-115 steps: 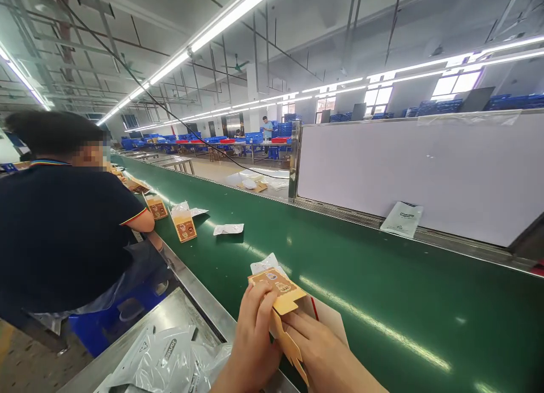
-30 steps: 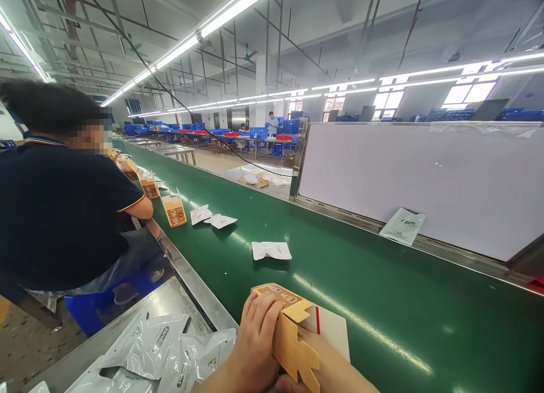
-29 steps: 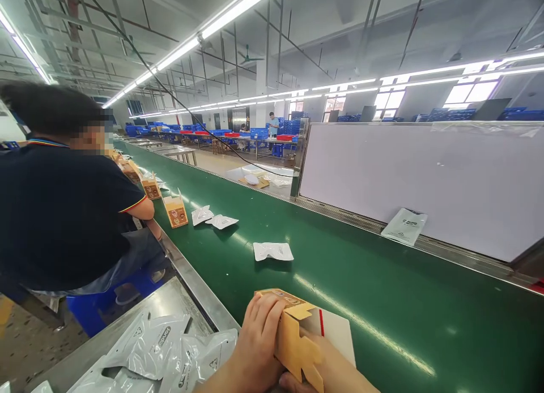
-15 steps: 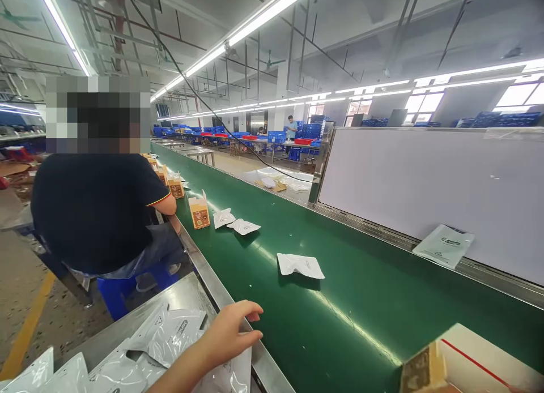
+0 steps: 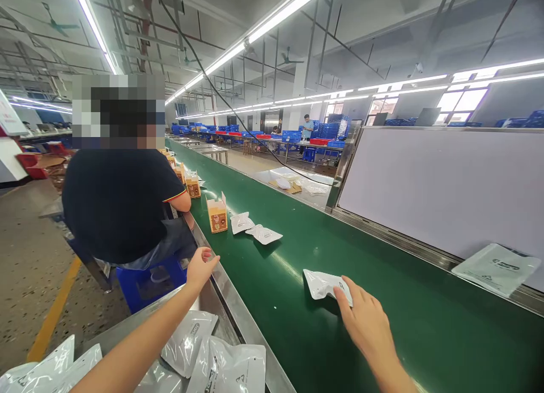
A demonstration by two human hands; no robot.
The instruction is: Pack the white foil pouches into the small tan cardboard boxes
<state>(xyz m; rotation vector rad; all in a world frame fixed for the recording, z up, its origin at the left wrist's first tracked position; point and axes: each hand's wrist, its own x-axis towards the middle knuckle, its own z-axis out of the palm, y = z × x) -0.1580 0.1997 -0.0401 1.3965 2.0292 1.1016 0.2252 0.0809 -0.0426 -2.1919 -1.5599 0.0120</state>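
Observation:
My right hand (image 5: pixel 364 319) reaches over the green conveyor belt (image 5: pixel 382 280) and its fingertips rest on a white plastic pouch (image 5: pixel 322 283) lying flat there; the fingers are stretched out, not closed round it. My left hand (image 5: pixel 200 267) hovers open, fingers apart, above the steel edge of the belt (image 5: pixel 232 299), holding nothing. Below my left arm lies a heap of white pouches (image 5: pixel 212 362) on a steel side table.
A seated person in a dark shirt (image 5: pixel 121 203) works at the belt to the left. Brown cartons (image 5: pixel 217 214) and two more pouches (image 5: pixel 263 234) lie further along the belt. A white panel (image 5: pixel 446 189) with a pouch (image 5: pixel 495 267) leaning on it borders the far side.
The view has turned left. The brown carton that both hands held is out of sight. My right hand now touches the pouch on the belt; my left hand has risen further forward.

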